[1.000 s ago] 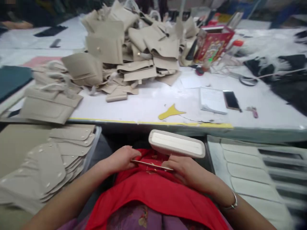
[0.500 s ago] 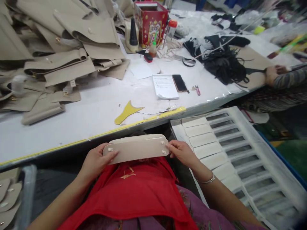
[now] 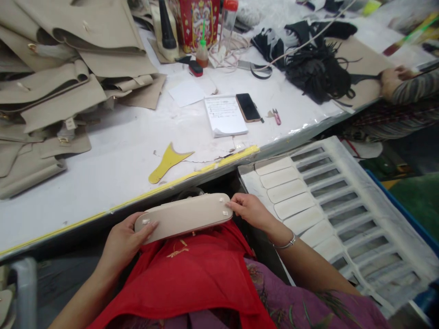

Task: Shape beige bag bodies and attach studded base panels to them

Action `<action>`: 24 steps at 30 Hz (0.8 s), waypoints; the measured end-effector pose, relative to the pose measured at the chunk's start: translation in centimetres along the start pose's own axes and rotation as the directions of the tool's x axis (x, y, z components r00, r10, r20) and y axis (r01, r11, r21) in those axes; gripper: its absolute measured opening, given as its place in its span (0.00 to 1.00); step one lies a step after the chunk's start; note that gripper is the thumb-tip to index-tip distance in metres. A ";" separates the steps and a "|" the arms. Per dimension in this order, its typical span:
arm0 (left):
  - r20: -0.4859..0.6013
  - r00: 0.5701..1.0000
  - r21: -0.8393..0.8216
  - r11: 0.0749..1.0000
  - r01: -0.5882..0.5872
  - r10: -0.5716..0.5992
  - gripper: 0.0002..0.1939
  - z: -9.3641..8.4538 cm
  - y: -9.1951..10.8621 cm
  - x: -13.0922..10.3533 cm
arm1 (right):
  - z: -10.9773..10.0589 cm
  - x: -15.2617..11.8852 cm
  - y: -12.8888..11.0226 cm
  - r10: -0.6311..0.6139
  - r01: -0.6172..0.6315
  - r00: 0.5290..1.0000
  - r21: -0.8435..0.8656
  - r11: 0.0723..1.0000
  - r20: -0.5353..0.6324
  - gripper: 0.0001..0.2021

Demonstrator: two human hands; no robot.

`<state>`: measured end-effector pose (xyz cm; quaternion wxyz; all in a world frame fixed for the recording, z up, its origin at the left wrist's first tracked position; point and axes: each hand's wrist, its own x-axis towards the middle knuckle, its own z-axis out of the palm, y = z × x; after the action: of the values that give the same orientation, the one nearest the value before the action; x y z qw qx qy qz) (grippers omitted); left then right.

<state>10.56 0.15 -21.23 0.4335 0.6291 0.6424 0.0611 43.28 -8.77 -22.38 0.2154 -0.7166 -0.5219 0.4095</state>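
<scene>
My left hand (image 3: 121, 240) grips the left end of a long beige panel with rounded ends (image 3: 187, 217), thumb on its face and fingers behind. It looks like leather, and a second layer's edge shows along the top. Small white tabs stick out of the panel, one near the left end and two near the right. At the right end my right hand (image 3: 250, 211) is closed, its fingertips pinching at the panel beside the white tabs. Just what lies between those fingertips is hard to make out. The panel is held above a red apron (image 3: 192, 278).
On the white table (image 3: 113, 151) lie beige leather pieces (image 3: 44, 96), a yellow template (image 3: 168, 163), a notepad (image 3: 225, 116), a phone (image 3: 248, 108) and pink snips (image 3: 276, 117). A slotted rack with pale strips (image 3: 291, 196) stands right. Another person's hand (image 3: 391, 84) rests beyond black straps (image 3: 308, 73).
The panel's layers now lie more evenly over each other at the right end. My right fingertips have shifted from the end's edge onto its face by the tabs. The view has shifted too.
</scene>
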 end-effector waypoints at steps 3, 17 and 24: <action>0.014 1.000 -0.001 1.000 0.003 -0.003 0.25 -0.2 0.4 0.0 | -0.2 0.1 -0.1 0.009 -0.009 0.999 -0.002 1.000 0.041 0.14; 0.027 0.999 -0.062 0.997 0.042 -0.040 0.26 -0.3 0.6 0.1 | -0.1 0.2 0.1 0.057 -0.061 0.997 0.072 0.996 0.053 0.15; 0.027 0.999 0.023 0.999 0.028 -0.028 0.26 -0.4 0.8 0.3 | -0.4 0.2 -0.8 0.065 -0.062 0.997 -0.099 0.993 0.031 0.15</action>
<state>10.97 0.78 -20.60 0.4360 0.6256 0.6457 0.0392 43.19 -8.28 -21.66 0.1579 -0.7353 -0.5218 0.4026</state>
